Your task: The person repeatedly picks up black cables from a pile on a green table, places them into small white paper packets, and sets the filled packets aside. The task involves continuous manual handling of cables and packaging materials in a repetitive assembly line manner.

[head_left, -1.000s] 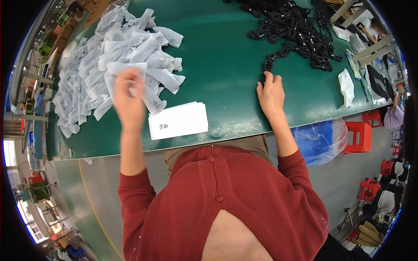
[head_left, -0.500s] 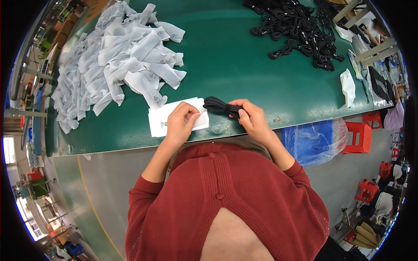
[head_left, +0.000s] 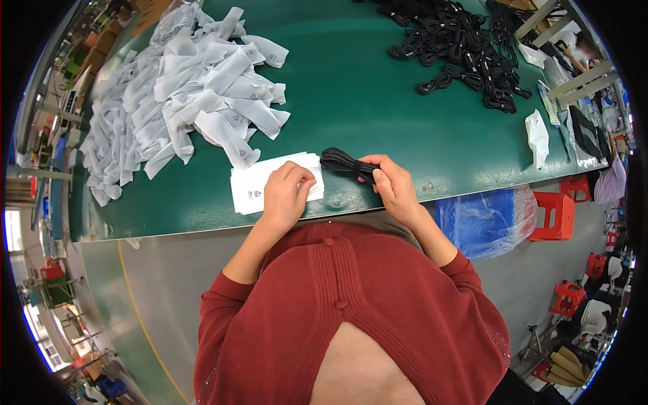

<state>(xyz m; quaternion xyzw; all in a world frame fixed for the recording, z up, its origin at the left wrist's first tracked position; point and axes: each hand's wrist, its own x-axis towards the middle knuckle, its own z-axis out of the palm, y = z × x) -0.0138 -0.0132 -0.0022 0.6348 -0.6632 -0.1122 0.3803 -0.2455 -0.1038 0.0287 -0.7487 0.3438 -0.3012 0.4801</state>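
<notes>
A stack of flat white bags (head_left: 246,187) with small dark print lies near the table's front edge. Over its right part is my left hand (head_left: 287,194), thumb and fingertips pinched together at the top bag's right side. The fingertips partly hide what is between them. My right hand (head_left: 395,189) grips a coiled bundle of black cable (head_left: 341,162) by its right end. The bundle's looped left end points at the stack, just off its right edge.
A heap of filled whitish bags (head_left: 196,88) covers the left of the green table (head_left: 337,88). Many bundled black cables (head_left: 466,50) lie at the far right. A crumpled white wrapper (head_left: 537,138) is near the right edge. Below stand a plastic-lined blue bin (head_left: 482,223) and a red stool (head_left: 555,216).
My right hand and the cable bundle have shifted slightly right. My left hand has moved a little right, still pinching at the bags. The print showing on the top bag differs.
</notes>
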